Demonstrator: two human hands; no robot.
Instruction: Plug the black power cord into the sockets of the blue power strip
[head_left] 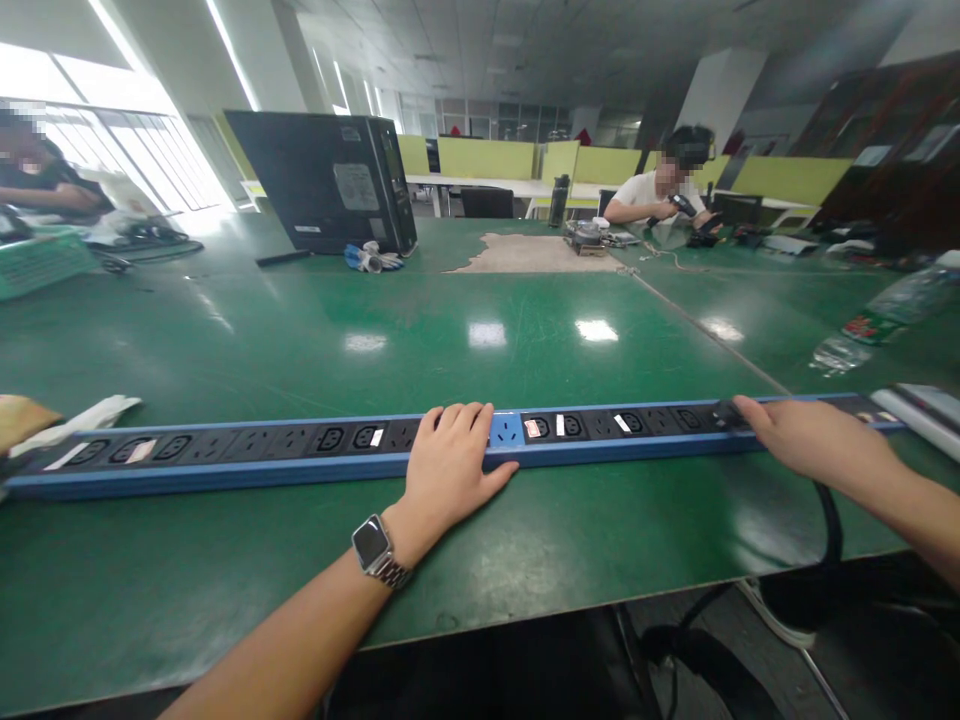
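Observation:
A long blue power strip point(285, 472) with a row of black sockets lies across the green table in front of me. My left hand point(450, 455) rests over its middle, fingers laid across the top and thumb along the near side, beside a blue socket point(507, 431). A watch point(373, 545) is on that wrist. Toward the strip's right part, my right hand point(810, 435) is closed on a black power plug point(727, 414), which is at the sockets. Whether the plug is seated in one I cannot tell. A black cable point(831, 520) hangs below this hand over the table edge.
A black computer case point(322, 185) stands at the back left, with gloves point(373, 257) near it. On the right are a plastic bottle point(885, 315) and a white object point(930, 410). Two people sit beyond the table point(300, 340). A green basket point(45, 262) is far left.

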